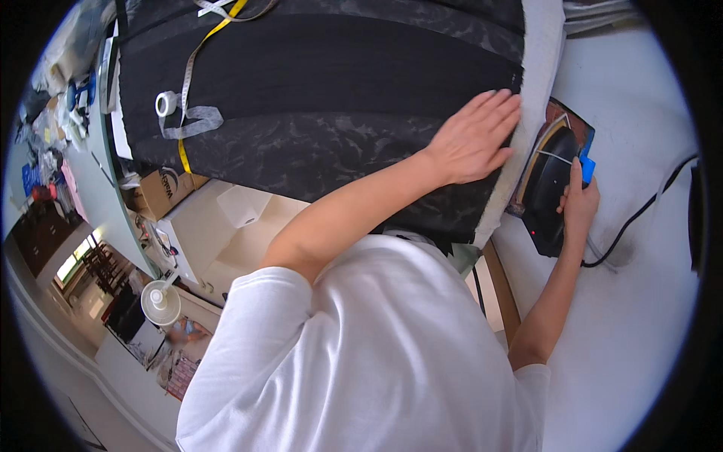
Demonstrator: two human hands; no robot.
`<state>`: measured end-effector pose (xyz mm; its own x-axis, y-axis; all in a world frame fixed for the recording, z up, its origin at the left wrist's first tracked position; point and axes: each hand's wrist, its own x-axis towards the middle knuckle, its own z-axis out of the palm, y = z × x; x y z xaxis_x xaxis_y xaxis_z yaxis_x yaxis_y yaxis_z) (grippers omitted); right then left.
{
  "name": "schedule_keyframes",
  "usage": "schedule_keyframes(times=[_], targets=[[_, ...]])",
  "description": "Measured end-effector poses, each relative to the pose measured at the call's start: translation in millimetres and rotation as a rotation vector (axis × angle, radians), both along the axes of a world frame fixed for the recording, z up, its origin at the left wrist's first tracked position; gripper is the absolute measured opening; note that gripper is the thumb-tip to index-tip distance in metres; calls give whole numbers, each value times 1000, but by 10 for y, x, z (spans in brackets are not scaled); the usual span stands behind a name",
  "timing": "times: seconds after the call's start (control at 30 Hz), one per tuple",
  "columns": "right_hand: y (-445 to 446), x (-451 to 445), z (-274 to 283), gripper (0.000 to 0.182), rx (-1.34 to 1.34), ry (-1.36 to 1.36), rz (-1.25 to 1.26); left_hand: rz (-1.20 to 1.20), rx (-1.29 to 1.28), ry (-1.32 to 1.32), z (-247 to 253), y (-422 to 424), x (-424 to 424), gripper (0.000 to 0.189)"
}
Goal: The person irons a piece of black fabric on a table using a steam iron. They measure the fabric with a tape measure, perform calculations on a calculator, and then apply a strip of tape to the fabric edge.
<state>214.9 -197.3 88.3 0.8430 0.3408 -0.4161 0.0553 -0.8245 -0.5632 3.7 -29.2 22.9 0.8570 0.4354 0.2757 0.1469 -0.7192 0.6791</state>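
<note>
My left hand [475, 138] lies palm down, fingers extended, near the right end of the dark patterned fabric [361, 141]. That fabric spreads over a table and shows plain black and camouflage-like bands. At the right, my right hand [579, 206] grips the handle of a black electric iron [551, 183] with a blue part near the thumb. A small red light glows on the iron. Its reddish-brown base or rest [570, 121] is partly visible, just past the pale padded edge [517, 152]. Whether the iron stands on a separate rest, I cannot tell.
A yellow-and-white tape measure [189, 73] crosses the fabric at left, beside a roll of thin white tape [165, 104]. The iron's black cord [638, 212] runs rightward. Lower left are a cardboard box [158, 195], a white fan [160, 303] and a blurred person [183, 333].
</note>
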Motion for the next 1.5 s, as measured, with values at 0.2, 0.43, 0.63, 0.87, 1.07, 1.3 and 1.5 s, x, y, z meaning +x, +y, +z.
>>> schedule_keyframes(times=[0.2, 0.43, 0.63, 0.87, 1.07, 1.3, 1.5], targets=[[-75, 29, -78, 49, -65, -58, -19, 561, 189, 365, -150, 904, -1810, 72], [551, -538, -22, 42, 61, -782, 598, 807, 308, 575, -338, 1858, -3185, 72], [1435, -1115, -907, 63, 1, -775, 929, 665, 388, 698, -438, 1926, -2954, 75], [1497, -1265, -810, 68, -14, -823, 937, 637, 296, 581, -321, 2002, -2893, 70], [1688, -2064, -747, 73, 133, -560, 1114, 466, 467, 625, -321, 1862, -2332, 73], [1007, -995, -864, 75, -23, -652, 695, 465, 512, 618, -418, 1891, -2367, 71], [761, -1164, -815, 79, -37, -565, 682, 453, 512, 618, -430, 1893, -2372, 71]])
